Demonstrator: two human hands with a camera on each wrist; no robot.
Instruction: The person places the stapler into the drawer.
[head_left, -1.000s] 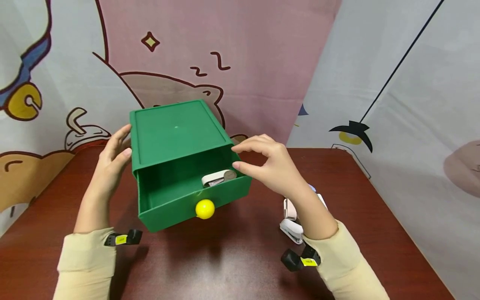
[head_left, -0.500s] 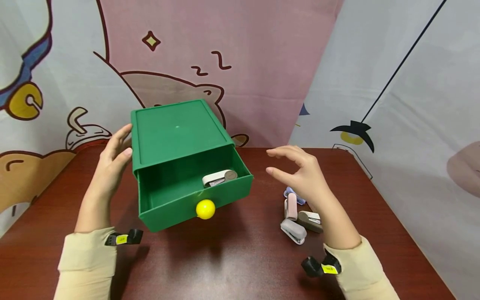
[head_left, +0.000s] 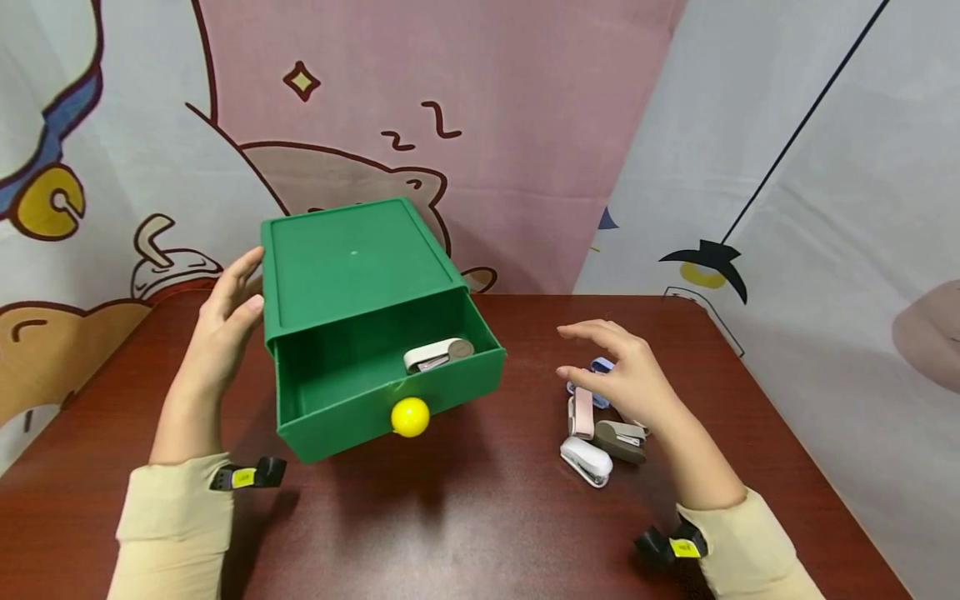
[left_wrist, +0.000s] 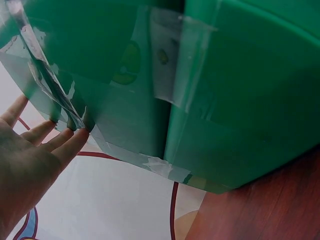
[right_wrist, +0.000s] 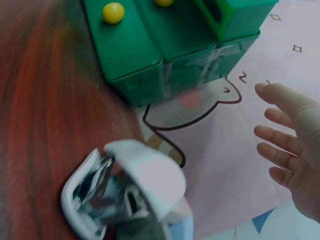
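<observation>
A green drawer box (head_left: 352, 258) stands on the dark red table (head_left: 465, 517). Its drawer with a yellow knob (head_left: 410, 417) is pulled out, and a beige stapler (head_left: 437, 354) lies inside. My left hand (head_left: 228, 312) rests flat against the box's left side, and its fingertips (left_wrist: 70, 131) touch the taped green wall (left_wrist: 225, 100). My right hand (head_left: 618, 371) hovers with spread fingers, holding nothing, just above several small staplers: blue (head_left: 600, 365), pink (head_left: 581, 412), olive (head_left: 621, 437), white (head_left: 587, 461). In the right wrist view a white stapler (right_wrist: 125, 190) fills the foreground, with my fingers (right_wrist: 285, 135) to its right.
Cartoon-printed cloth walls (head_left: 450, 100) close in the table at the back and right. The table's right edge (head_left: 795, 433) runs close to the stapler group. Bare tabletop lies in front of the drawer.
My right hand has left the open drawer and moved right and down to above the stapler group. The beige stapler stays in the drawer. My left hand has not moved.
</observation>
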